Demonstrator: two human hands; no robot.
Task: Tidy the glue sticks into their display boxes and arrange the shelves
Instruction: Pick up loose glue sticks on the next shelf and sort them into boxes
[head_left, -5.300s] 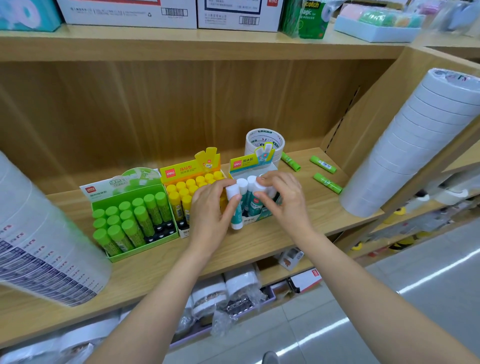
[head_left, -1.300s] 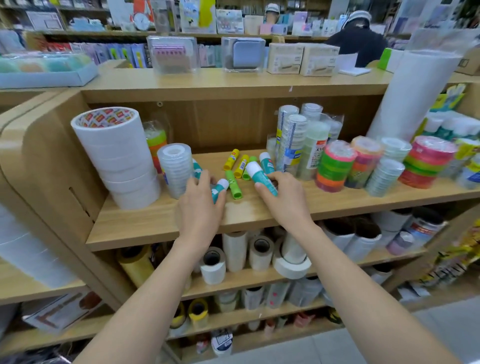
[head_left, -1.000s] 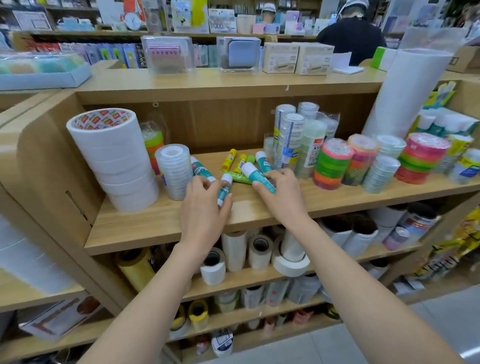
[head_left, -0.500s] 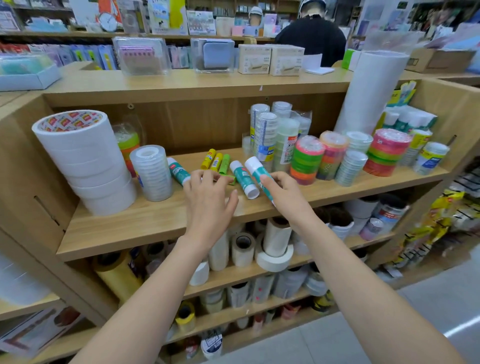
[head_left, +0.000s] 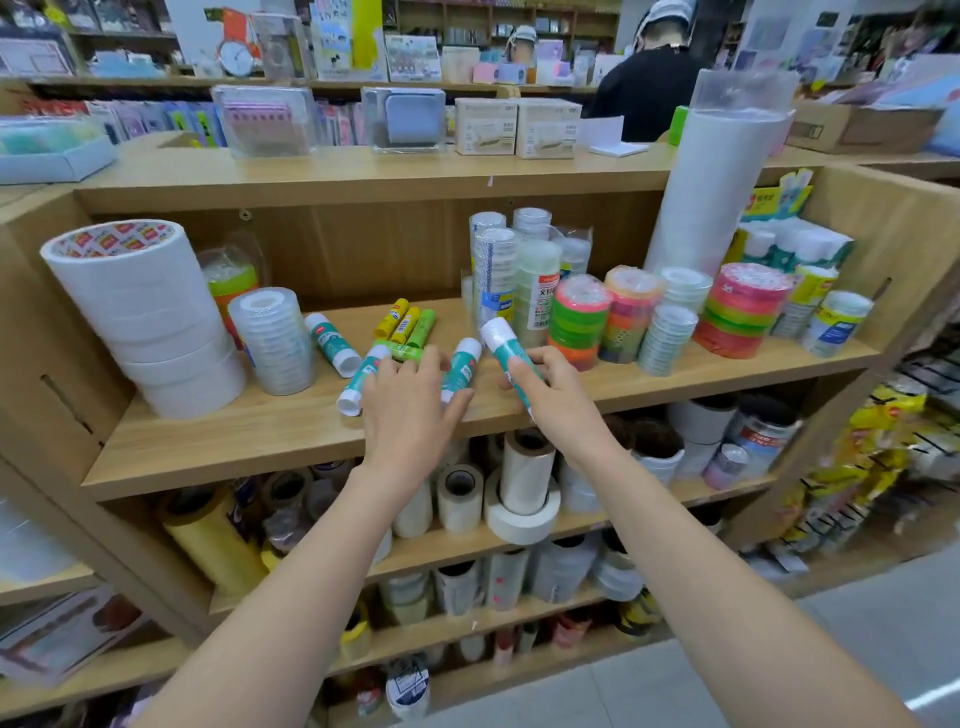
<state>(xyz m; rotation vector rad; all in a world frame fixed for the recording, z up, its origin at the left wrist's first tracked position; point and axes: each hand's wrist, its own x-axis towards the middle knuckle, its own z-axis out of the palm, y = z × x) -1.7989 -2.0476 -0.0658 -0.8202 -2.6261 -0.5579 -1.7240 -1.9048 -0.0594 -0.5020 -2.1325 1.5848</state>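
Note:
Loose glue sticks lie on the middle wooden shelf (head_left: 249, 441). My right hand (head_left: 558, 400) grips a teal glue stick (head_left: 501, 343), its white cap pointing up and away. My left hand (head_left: 410, 405) is spread flat on the shelf between two more teal sticks: one (head_left: 361, 382) on its left and another (head_left: 461, 364) between its forefinger and thumb. A third loose teal stick (head_left: 332, 345) lies further left. Behind my fingers are two yellow sticks (head_left: 399, 319) and two green sticks (head_left: 422, 328).
A tall stack of white tape (head_left: 150, 312) and a clear tape stack (head_left: 275, 338) stand left of the sticks. Coloured tape rolls (head_left: 579, 322) crowd the right. A tall white roll (head_left: 717, 192) and a box of teal glue sticks (head_left: 795, 244) stand far right. A person in black (head_left: 649, 88) stands behind the shelving.
I turned from the shelf with the display boxes to this tape shelf. In the last second my right hand has lifted one teal stick and my left hand has spread out between two others.

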